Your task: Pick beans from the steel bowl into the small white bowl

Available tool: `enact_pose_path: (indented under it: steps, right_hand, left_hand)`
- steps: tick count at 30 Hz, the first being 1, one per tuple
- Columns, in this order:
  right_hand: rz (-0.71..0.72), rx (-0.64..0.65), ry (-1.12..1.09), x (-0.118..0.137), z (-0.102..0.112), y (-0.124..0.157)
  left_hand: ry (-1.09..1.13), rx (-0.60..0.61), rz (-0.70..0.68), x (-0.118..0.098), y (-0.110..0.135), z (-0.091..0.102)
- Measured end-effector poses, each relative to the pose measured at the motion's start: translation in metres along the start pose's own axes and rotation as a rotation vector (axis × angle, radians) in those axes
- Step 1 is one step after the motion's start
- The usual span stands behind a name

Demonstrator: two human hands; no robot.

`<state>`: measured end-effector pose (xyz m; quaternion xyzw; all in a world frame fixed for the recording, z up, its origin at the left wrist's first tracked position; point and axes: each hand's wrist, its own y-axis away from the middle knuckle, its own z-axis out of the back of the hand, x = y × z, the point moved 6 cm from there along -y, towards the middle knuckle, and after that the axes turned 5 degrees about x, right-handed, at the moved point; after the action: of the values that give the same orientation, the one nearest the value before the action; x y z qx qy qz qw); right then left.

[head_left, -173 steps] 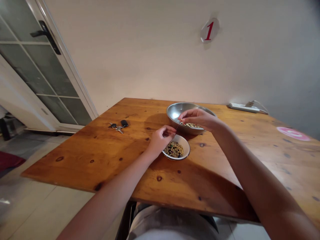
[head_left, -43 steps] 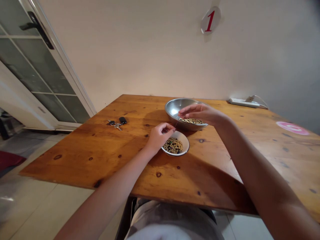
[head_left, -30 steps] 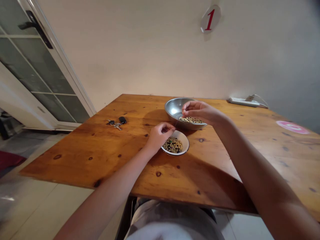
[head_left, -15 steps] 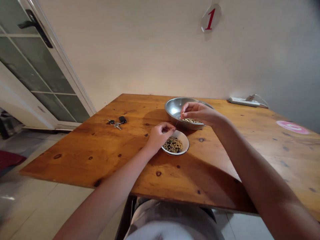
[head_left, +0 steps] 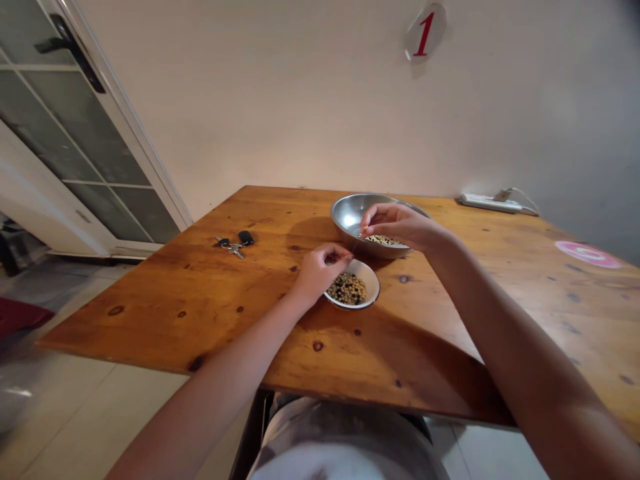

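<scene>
My left hand pinches its thumb and forefinger together at the left rim of a small white bowl. A thin thread shows faintly at its fingertips and slants up toward my right hand. That hand is closed in a pinch over the front part of a wide steel bowl; a tiny pale spot shows at its fingertips, too small to name. Small round beige and dark beads, with a speck of green, lie in the white bowl. More small beige and dark pieces lie in the steel bowl.
A bunch of keys with a black fob lies left on the wooden table. A white power strip with a plugged-in cable sits at the back right. A pink round sticker is on the right side. The wall stands behind.
Both hands keep their pinched poses in nearly the same place. The view has shifted very slightly; nothing is visibly picked up or let go.
</scene>
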<state>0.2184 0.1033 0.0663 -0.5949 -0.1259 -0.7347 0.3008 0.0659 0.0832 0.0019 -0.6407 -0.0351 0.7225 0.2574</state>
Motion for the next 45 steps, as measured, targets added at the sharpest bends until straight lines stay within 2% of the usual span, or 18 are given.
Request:
enact_pose_path:
  steps: [28, 45]
  right_hand:
    - [-0.036, -0.009, 0.067, -0.001, 0.0009, 0.0]
    - [-0.004, -0.01, 0.041, 0.0001, -0.0002, -0.0008]
  left_hand:
    - [0.005, 0.004, -0.001, -0.0013, 0.0006, -0.0007]
    - [0.006, -0.002, 0.002, 0.0013, 0.0002, -0.0005]
